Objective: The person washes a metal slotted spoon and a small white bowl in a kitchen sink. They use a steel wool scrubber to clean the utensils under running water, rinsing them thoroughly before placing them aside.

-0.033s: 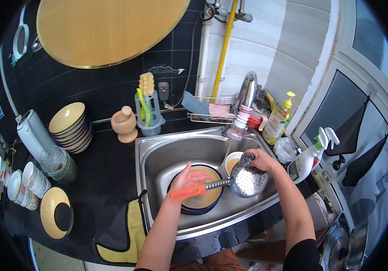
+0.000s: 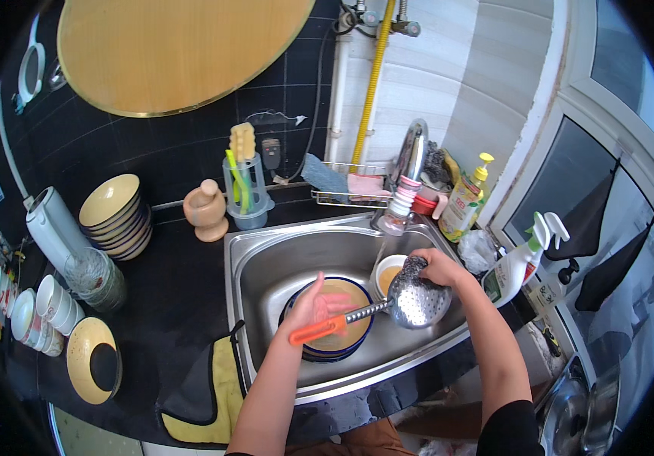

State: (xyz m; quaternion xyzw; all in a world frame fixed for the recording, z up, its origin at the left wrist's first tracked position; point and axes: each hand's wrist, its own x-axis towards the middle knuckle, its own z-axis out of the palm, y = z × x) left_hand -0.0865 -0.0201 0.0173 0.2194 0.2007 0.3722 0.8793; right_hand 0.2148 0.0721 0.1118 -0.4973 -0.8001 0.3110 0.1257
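Over the sink (image 2: pixel 270 243) hangs a slotted metal ladle (image 2: pixel 422 305) with a spiral shaft and an orange handle (image 2: pixel 319 330). My right hand (image 2: pixel 437 266) is closed on a dark steel wool scrubber (image 2: pixel 412 270), pressed to the rim of the ladle's perforated bowl. Fingers stretched out, my left hand (image 2: pixel 313 305) is beside the handle, which crosses in front of its wrist. Beneath it sit stacked blue-rimmed bowls (image 2: pixel 359 342), the top one holding liquid. A white bowl (image 2: pixel 385 267) with tan contents stands behind the ladle, under a thin stream from the faucet (image 2: pixel 412 152).
Stacked bowls (image 2: pixel 110 201), a wooden mortar (image 2: pixel 205 216), a utensil holder (image 2: pixel 249 205) and a yellow-grey cloth (image 2: pixel 224 387) are on the left counter. A tilted bowl (image 2: pixel 80 357) lies near its front. A soap bottle (image 2: pixel 460 205) and spray bottle (image 2: pixel 506 273) stand right.
The whole view has shifted slightly. The ladle's orange handle end has moved a little to the right relative to my left wrist; both hands keep their places.
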